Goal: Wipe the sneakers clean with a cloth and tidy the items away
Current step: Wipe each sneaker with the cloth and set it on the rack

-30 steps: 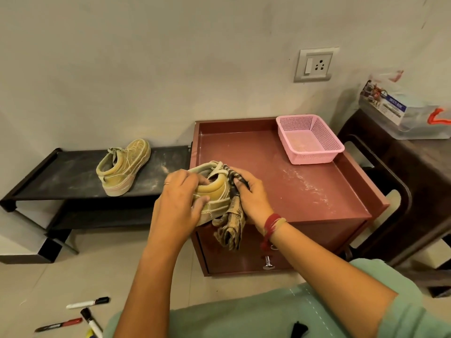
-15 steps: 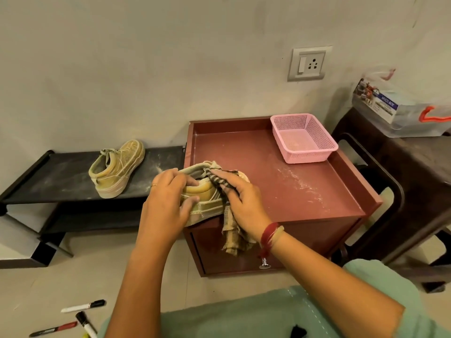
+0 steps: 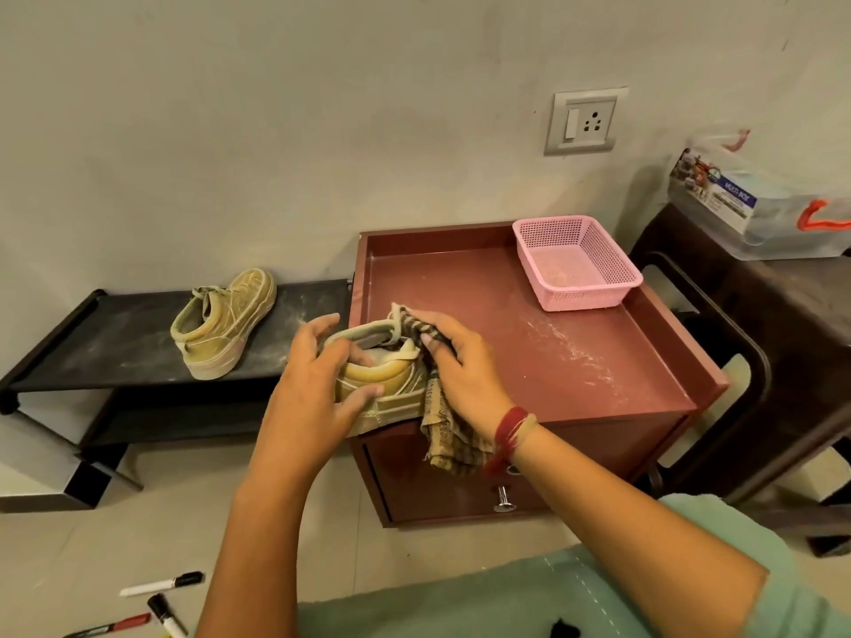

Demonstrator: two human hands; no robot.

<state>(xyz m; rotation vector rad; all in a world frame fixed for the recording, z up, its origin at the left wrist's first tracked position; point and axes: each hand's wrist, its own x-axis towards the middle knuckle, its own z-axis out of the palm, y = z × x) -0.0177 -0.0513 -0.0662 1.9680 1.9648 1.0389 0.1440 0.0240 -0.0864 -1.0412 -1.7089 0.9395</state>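
Cloth (image 3: 444, 430) now higher on sneaker (image 3: 384, 384)

Head camera, looking down, close over cabinet (image 3: 529, 361).

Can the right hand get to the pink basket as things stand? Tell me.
Probably yes: the cabinet top between the right hand and the pink basket is bare, but that hand holds the cloth.

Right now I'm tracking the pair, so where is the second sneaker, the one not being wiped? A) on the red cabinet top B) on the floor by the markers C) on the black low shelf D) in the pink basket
C: the second sneaker sits on the black low shelf, left of the red cabinet.
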